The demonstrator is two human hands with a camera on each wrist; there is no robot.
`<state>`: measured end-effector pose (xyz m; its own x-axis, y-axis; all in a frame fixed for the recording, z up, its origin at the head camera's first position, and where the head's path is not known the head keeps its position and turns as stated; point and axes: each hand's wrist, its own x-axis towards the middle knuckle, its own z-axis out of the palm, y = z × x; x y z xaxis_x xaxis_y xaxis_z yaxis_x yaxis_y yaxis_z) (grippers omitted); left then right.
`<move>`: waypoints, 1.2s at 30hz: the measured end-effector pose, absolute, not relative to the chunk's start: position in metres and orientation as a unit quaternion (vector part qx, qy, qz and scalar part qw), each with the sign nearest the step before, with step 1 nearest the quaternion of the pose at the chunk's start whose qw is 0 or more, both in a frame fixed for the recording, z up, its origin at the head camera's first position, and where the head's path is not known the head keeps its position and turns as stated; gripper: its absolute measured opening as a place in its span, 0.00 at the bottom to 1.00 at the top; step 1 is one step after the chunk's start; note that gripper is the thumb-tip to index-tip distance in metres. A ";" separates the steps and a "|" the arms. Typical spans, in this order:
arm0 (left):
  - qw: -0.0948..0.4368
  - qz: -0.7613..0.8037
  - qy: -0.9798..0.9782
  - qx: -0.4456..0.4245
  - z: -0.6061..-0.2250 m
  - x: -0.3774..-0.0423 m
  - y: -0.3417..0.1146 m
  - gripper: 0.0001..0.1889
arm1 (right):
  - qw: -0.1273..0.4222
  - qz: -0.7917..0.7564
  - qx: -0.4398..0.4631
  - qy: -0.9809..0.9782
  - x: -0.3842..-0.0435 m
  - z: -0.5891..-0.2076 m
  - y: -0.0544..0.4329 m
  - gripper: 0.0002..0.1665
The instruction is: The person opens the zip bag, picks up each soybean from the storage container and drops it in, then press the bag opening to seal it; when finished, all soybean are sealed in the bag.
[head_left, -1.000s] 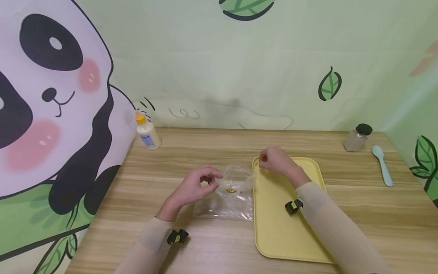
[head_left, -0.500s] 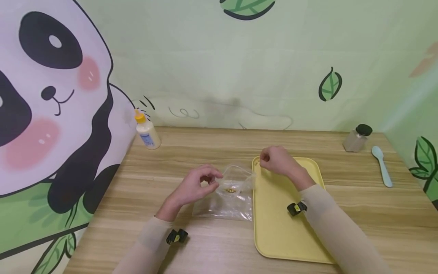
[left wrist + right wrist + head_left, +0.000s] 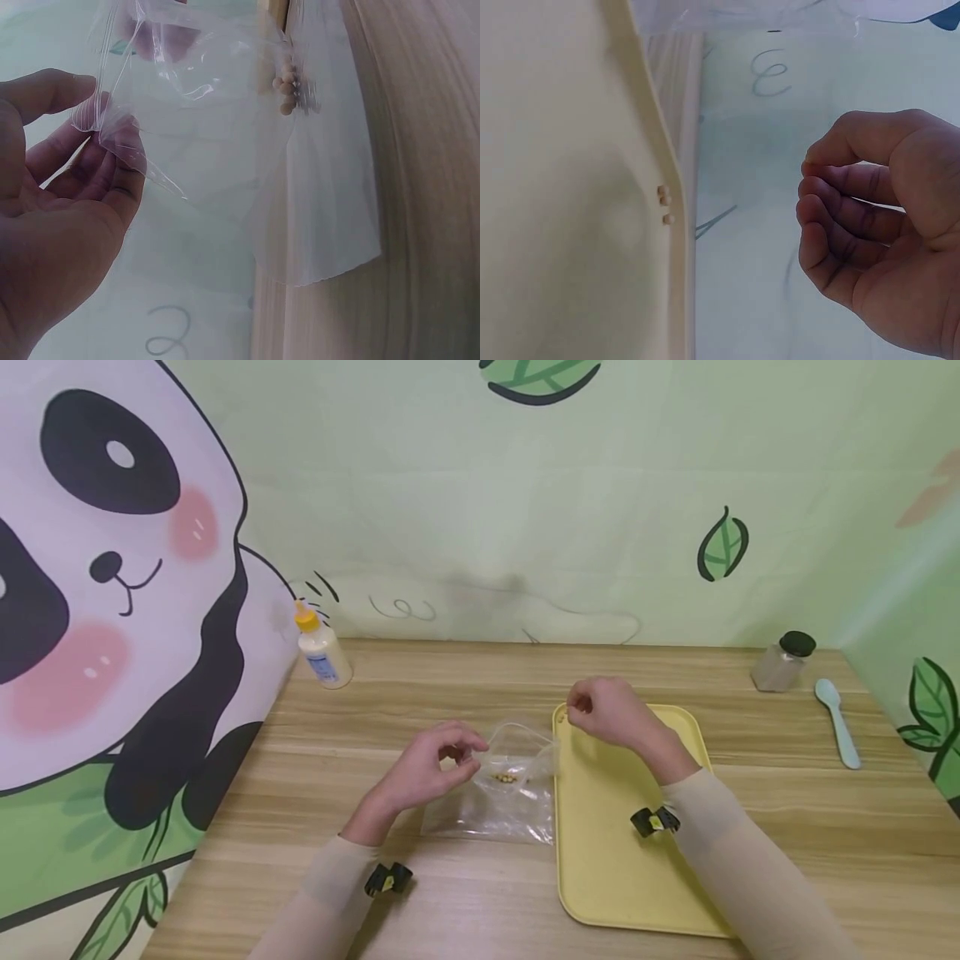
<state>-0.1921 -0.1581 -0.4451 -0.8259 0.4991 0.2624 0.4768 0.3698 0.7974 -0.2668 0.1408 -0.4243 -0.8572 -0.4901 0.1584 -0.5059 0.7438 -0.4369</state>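
A clear zip bag (image 3: 487, 818) lies on the table left of the yellow tray (image 3: 622, 877). My left hand (image 3: 429, 768) pinches the bag's top edge between thumb and fingers, keeping that side raised. Inside sit several small round tan pieces like soybeans (image 3: 286, 91). Over the tray's far left corner hovers my right hand (image 3: 611, 710), its fingers curled and thumb tip meeting the forefinger. Nothing shows between those fingertips in the right wrist view (image 3: 885, 210). A few more of the soybean-like pieces (image 3: 664, 201) lie in the tray corner beside its rim.
A white squeeze bottle (image 3: 325, 656) with a yellow cap stands at the back left. Towards the back right are a small black-lidded jar (image 3: 782, 667) and a pale blue spoon (image 3: 838, 727). The printed wall (image 3: 465, 510) rises behind the table.
My right hand and forearm have shifted very slightly, staying above the tray corner. The left hand keeps its hold on the zip bag, and the other things have not moved.
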 end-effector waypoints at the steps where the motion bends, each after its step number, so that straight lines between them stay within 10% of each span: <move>1: 0.012 0.478 0.827 0.295 -0.445 -0.192 -0.158 0.11 | 0.017 0.240 0.268 -0.933 -0.266 -0.423 0.140 0.07; 36: 0.011 0.481 0.827 0.290 -0.412 -0.174 -0.149 0.11 | 0.105 0.283 0.381 -0.874 -0.221 -0.399 0.106 0.04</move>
<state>-0.1745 -0.1495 -0.4120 -0.8311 0.4908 0.2615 0.4698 0.3679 0.8025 -0.2206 0.1059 -0.3994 -0.6871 -0.6070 0.3993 -0.7258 0.5484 -0.4153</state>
